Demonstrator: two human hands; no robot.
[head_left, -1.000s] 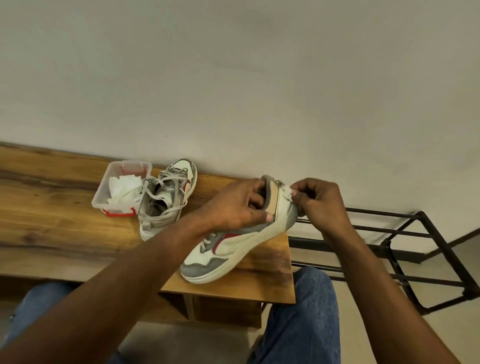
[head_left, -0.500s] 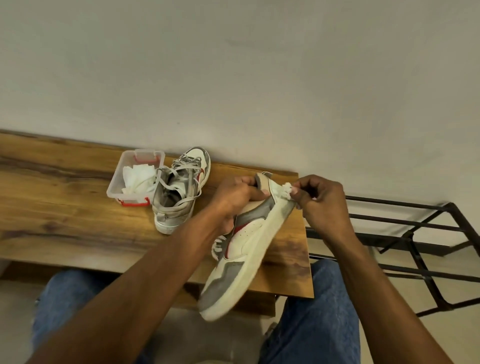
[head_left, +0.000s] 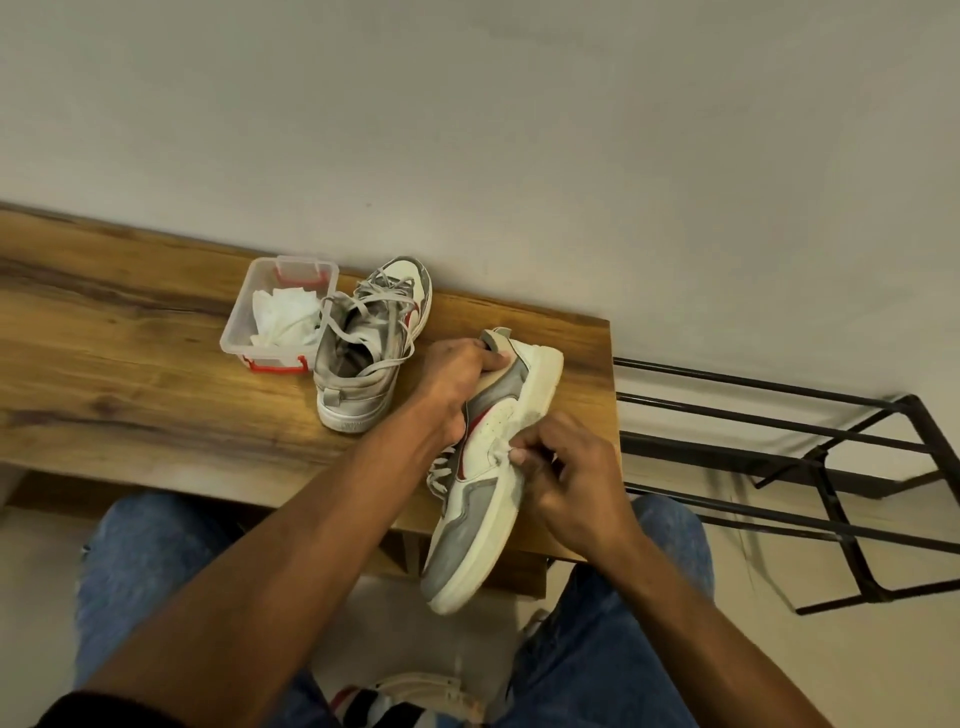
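Observation:
A white, grey and red sneaker (head_left: 480, 512) is tilted on its side, toe pointing down toward me, heel up over the wooden bench (head_left: 130, 374). My left hand (head_left: 454, 376) grips it at the heel opening, fingers inside the collar. My right hand (head_left: 566, 475) pinches a small white wipe (head_left: 503, 451) against the sneaker's side near the midsole. The matching second sneaker (head_left: 366, 348) stands upright on the bench with loose laces, left of the held one.
A clear plastic box (head_left: 244, 332) with red clips holds white wipes, beside the second sneaker. A black metal rack (head_left: 810, 457) stands to the right of the bench. My knees in blue jeans are below. A plain wall rises behind.
The held sneaker has swung from lying on the bench to steeply tilted, toe down. My right hand with the wipe has moved from the heel down to the sneaker's side.

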